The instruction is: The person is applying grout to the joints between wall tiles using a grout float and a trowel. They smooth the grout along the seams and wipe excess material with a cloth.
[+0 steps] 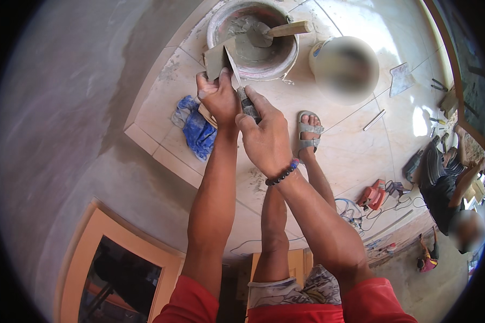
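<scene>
My left hand is closed around the lower edge of a flat, squarish plate coated in grey, thumb up against it. My right hand grips the dark, crusted handle of a putty knife, and its thin blade stands edge-on against or very near the plate's right side. Just beyond both hands is a round tub with grey wet plaster inside. A trowel with a wooden handle rests in that tub, its blade sunk in the plaster.
Right of the tub stands a pale bucket, its top blurred. A blue cloth lies left of my wrists. My sandalled foot is on the tiles. Farther right are a red power tool, cables and a seated person. A grey wall runs along the left.
</scene>
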The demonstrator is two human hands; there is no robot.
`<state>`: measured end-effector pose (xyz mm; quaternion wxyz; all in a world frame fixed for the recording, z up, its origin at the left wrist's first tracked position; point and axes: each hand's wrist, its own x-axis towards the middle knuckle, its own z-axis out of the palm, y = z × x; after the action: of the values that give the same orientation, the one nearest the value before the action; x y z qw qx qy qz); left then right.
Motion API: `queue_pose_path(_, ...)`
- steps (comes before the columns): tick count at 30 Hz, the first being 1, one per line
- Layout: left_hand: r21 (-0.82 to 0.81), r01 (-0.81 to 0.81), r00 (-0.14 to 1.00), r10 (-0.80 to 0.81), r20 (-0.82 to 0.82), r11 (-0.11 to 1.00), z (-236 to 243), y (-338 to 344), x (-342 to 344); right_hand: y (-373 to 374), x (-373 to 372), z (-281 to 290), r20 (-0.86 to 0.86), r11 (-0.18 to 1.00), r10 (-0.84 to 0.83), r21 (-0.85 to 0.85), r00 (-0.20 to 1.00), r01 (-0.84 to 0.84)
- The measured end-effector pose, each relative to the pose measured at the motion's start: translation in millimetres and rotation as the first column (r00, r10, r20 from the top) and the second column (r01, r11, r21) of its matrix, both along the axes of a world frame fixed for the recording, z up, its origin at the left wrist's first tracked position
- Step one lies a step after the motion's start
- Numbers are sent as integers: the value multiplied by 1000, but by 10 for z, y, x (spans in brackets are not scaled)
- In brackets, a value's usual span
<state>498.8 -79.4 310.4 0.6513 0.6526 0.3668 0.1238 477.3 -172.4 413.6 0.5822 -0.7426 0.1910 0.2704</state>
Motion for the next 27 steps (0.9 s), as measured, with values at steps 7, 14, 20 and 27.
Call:
queue_pose_path(7,-37,7,1000,-7,7,999,42,12,81,-180,316,-726,-177,999,-49,-30,983,45)
queue_pose_path(14,-98,-41,999,44,29,994,-52,-7,44,-320,90,-60,-32,1000,0,-8,999,-1)
queue_pose_path(20,1,34,999,-34,31,999,-72,-24,24,-137,-20,-135,9,999,27,-24,1000,-27)
queue_pose_path(27,-61,-6,995,0,-103,998,-89,158,12,-535,167,-630,89,984,-1,-179,996,17)
